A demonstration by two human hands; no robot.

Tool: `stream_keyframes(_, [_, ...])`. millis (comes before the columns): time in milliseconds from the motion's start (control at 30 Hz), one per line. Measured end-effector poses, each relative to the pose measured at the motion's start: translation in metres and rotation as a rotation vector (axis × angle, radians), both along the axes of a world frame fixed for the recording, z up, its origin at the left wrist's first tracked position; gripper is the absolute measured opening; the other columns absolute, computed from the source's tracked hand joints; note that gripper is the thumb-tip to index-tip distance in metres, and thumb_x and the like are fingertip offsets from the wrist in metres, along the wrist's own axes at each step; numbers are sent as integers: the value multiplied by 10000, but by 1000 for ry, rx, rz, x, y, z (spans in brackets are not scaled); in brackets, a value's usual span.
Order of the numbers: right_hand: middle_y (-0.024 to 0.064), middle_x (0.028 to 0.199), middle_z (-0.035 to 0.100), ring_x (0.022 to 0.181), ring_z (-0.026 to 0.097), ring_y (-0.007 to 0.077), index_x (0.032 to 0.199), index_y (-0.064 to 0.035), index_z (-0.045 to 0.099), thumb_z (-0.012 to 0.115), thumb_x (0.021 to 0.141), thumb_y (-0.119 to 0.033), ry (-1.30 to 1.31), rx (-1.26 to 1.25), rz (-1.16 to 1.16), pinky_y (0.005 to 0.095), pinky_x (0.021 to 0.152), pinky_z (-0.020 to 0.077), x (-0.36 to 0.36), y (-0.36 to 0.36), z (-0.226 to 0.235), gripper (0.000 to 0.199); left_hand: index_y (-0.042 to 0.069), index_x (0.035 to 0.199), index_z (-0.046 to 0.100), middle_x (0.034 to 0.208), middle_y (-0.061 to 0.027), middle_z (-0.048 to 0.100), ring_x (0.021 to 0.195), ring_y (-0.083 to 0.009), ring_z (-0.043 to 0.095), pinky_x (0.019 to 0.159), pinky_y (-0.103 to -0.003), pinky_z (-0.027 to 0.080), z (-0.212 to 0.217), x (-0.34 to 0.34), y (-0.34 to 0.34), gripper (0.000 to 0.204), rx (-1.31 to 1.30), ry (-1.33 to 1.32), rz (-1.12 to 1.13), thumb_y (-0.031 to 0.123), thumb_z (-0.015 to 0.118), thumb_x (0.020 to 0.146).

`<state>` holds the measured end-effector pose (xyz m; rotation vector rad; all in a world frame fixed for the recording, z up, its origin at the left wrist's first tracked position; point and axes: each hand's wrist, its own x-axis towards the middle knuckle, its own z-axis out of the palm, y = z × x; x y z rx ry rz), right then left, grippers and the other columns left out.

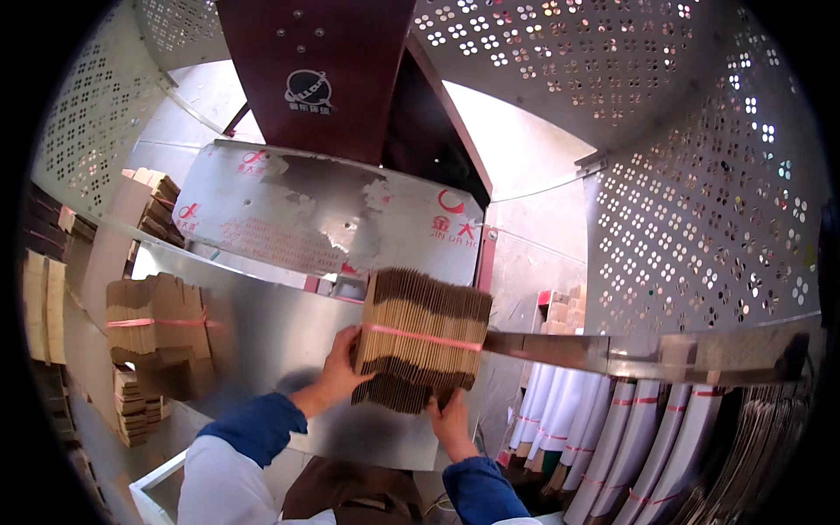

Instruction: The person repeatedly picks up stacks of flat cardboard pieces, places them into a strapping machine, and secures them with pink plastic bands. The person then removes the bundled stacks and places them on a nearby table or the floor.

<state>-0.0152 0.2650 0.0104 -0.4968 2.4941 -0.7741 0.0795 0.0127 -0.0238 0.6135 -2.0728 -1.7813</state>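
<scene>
A bundle of folded cardboard stands on the metal table in front of me, its many thin edges facing up. A pink strap runs across its middle. My left hand grips the bundle's left side, thumb apart near the lower corner and fingers partly hidden behind it. At the lower right edge, my right hand holds the bundle between thumb and fingers. Just beyond the bundle is a dark red machine with a metal plate covered in peeling printed film.
A strapped cardboard bundle sits at the left end of the metal table. Perforated metal guards curve around both sides. A metal bar extends rightward from the bundle. Several strapped white stacks stand at lower right.
</scene>
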Motion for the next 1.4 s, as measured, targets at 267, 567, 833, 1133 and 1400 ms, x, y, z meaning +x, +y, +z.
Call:
stream_keyframes(267, [210, 1359, 495, 1276, 480, 317, 1492, -30, 115, 909, 595, -197, -280, -275, 148, 375, 1046, 404, 29, 26, 73, 1210, 25, 1505, 37, 1532, -242, 154, 1414, -421, 191, 1141, -433, 248, 60, 114, 5, 1269, -80, -145, -311, 426, 864, 630])
stream_keyframes(567, [246, 1200, 610, 1105, 583, 440, 1513, -70, 61, 782, 743, -425, -350, -127, 376, 417, 935, 474, -6, -14, 196, 1113, 16, 1505, 63, 1434, -251, 391, 1312, -390, 425, 1088, -399, 348, 202, 99, -43, 1239, 55, -484, -505, 495, 828, 655])
stream_keyframes(833, [203, 1290, 557, 1217, 498, 273, 1314, 51, 489, 413, 948, -600, -789, -39, 222, 359, 1044, 349, -27, -45, 77, 751, 44, 1478, 218, 1403, -120, 435, 1292, -232, 430, 1068, -371, 373, 96, 82, -55, 843, 834, -511, -443, 286, 723, 847])
stream_keyframes(1133, [162, 1302, 528, 1119, 549, 219, 1486, -123, 276, 336, 930, -674, -848, -335, 82, 310, 851, 468, -9, -31, 144, 785, 27, 1512, 10, 1527, -190, 233, 1425, -278, 225, 1157, -377, 194, 144, 108, -56, 1146, 388, -244, -377, 277, 817, 738])
stream_keyframes(1400, [135, 1290, 525, 1156, 524, 232, 1523, -100, 111, 514, 946, -503, -782, -327, -30, 376, 909, 457, 21, -38, 90, 811, 36, 1506, -96, 1575, -169, 126, 1451, -254, 147, 1161, -341, 170, 76, 145, -42, 1264, 317, -166, -371, 185, 854, 685])
